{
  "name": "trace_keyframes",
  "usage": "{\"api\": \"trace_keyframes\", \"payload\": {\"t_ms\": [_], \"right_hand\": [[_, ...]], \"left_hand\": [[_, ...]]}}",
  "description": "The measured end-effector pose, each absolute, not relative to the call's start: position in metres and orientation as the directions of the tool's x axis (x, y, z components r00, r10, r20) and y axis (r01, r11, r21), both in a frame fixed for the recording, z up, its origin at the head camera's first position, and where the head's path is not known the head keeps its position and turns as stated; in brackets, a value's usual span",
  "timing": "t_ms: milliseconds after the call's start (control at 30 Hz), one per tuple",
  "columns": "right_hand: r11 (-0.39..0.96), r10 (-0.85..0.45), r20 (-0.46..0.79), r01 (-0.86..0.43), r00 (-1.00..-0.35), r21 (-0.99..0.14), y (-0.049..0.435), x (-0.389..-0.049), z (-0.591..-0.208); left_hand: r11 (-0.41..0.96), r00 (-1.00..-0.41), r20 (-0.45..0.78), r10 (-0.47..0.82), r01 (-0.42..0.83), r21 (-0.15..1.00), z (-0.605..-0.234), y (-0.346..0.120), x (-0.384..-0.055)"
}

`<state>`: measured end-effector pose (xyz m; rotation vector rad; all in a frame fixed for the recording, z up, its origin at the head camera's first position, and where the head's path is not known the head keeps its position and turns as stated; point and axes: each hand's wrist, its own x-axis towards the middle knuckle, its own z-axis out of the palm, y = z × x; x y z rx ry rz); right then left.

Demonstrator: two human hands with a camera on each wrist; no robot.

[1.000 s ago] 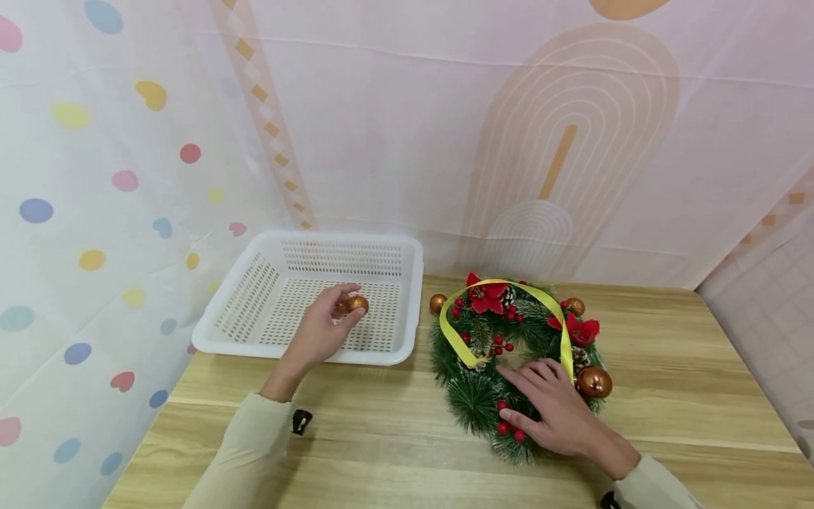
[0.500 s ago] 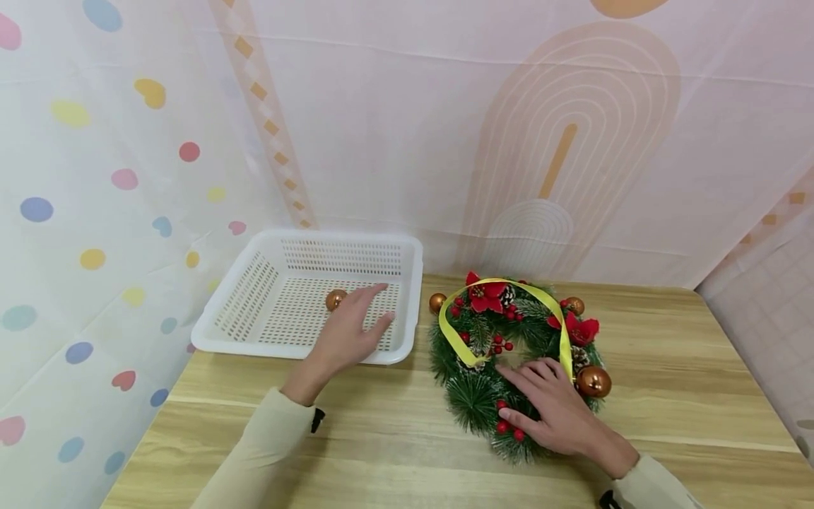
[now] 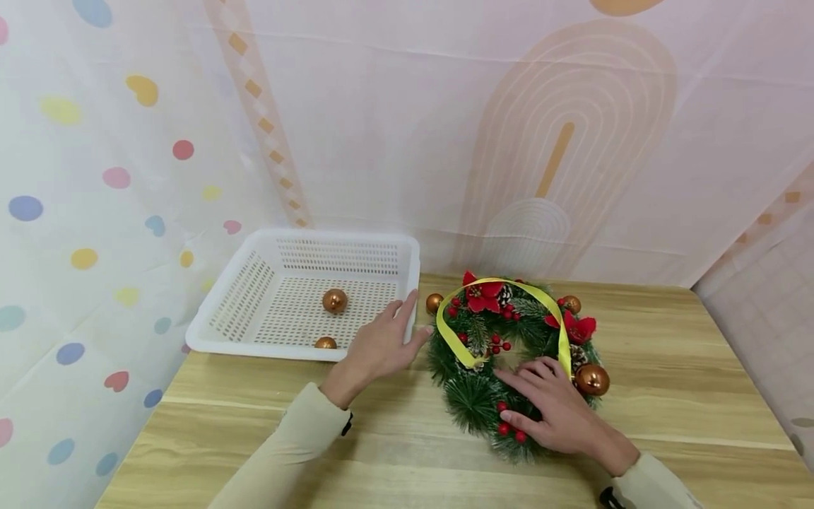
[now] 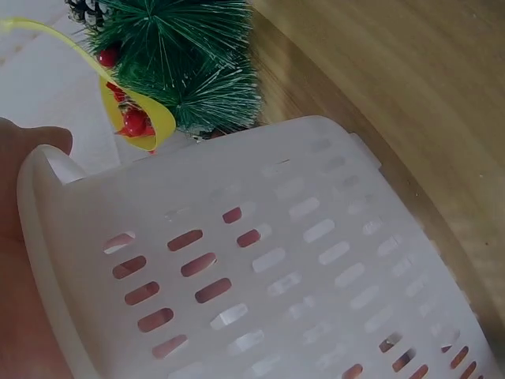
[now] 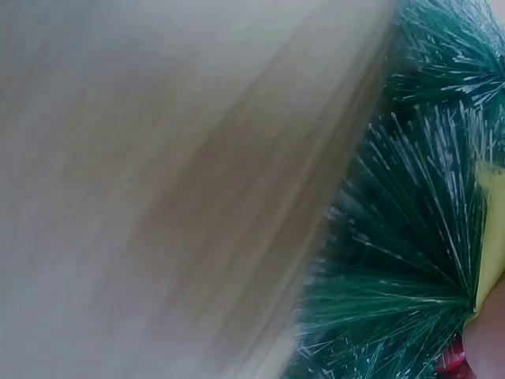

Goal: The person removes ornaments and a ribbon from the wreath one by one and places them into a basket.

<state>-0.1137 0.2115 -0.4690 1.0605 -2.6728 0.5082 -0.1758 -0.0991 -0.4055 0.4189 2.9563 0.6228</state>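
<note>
My left hand (image 3: 384, 345) hangs over the front right corner of the white plastic basket (image 3: 219, 339), fingers stretched out with nothing held. Its fingertips are near a small copper bauble (image 3: 435, 303) lying between the basket and the Christmas wreath (image 3: 470, 403). In the left wrist view the holed wall of the basket (image 4: 237, 166) covers part of that hand. Two copper baubles, one shiny (image 3: 334, 301) and one glittery (image 3: 326, 343), lie in the basket. With relaxed fingers, my right hand (image 3: 556, 413) rests on the front right of the wreath, by some red berries (image 3: 504, 428).
A yellow ribbon (image 3: 448, 336) loops across the wreath, among red flowers (image 3: 483, 295) and pine cones. A large copper bauble (image 3: 592, 379) and a smaller one (image 3: 571, 304) sit along its right side. Patterned cloth (image 3: 381, 141) hangs behind the wooden table (image 3: 394, 452).
My left hand has let go of a copper bauble inside the basket and moved right to the basket's edge, baring two baubles there. The right hand has stayed on the wreath.
</note>
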Motion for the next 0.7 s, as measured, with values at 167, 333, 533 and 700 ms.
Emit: {"api": "trace_keyframes", "payload": {"t_ms": [167, 333, 533, 700], "right_hand": [[0.653, -0.656, 0.323, -0.727, -0.682, -0.212, 0.223, -0.115, -0.466], [0.651, -0.673, 0.290, -0.731, -0.681, -0.204, 0.232, -0.117, -0.460], [0.710, -0.601, 0.231, -0.643, -0.765, -0.286, 0.224, -0.116, -0.442], [0.750, -0.464, 0.255, -0.530, -0.848, -0.397, 0.202, -0.118, -0.417]], "left_hand": [[0.876, -0.956, -0.040, 0.289, 0.248, 0.414, -0.406, -0.098, -0.177], [0.877, -0.957, -0.048, 0.286, 0.241, 0.416, -0.406, -0.097, -0.176], [0.876, -0.960, -0.042, 0.278, 0.236, 0.420, -0.406, -0.096, -0.175], [0.878, -0.962, -0.038, 0.269, 0.229, 0.419, -0.408, -0.097, -0.177]]}}
